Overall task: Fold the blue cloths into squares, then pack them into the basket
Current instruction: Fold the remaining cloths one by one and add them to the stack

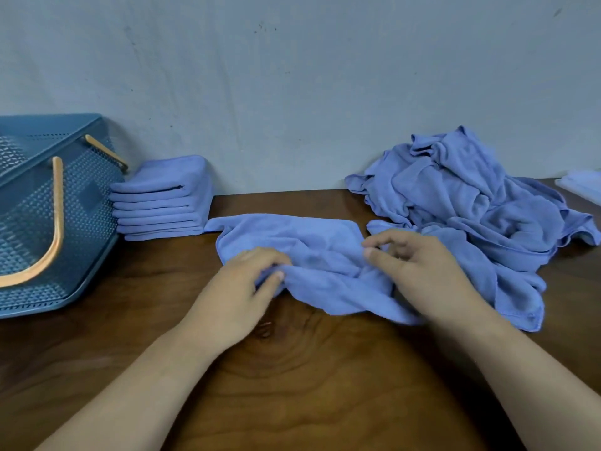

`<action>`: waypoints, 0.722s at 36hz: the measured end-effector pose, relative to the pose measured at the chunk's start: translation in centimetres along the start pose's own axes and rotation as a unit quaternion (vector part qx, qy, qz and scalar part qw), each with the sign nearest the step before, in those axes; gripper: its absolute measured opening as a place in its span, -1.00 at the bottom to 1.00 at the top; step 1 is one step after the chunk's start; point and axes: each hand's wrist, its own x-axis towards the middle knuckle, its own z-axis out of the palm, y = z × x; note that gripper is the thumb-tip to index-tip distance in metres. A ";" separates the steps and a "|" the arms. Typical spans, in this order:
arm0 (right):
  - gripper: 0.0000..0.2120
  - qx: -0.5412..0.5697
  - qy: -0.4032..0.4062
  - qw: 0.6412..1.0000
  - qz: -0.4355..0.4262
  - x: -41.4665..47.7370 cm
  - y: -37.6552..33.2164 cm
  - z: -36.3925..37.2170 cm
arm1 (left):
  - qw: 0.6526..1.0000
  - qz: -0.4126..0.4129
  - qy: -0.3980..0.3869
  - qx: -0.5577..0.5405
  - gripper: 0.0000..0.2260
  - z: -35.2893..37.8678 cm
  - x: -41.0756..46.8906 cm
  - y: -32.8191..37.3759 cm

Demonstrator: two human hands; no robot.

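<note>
At far left we see the blue perforated basket with orange handles on the wooden counter, and just beside it a stack of folded cloths against the wall. In the middle lies a rumpled blue cloth; our left hand pinches its near edge, while our right hand rests on it, fingers loosely spread. Right of that sits the unfolded pile.
</note>
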 end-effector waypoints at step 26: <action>-0.89 0.049 -0.325 0.943 -0.041 -1.8 -1.2 -0.7 | 0.950 -0.006 -0.156 -0.270 -0.83 -2.5 -0.7 0.4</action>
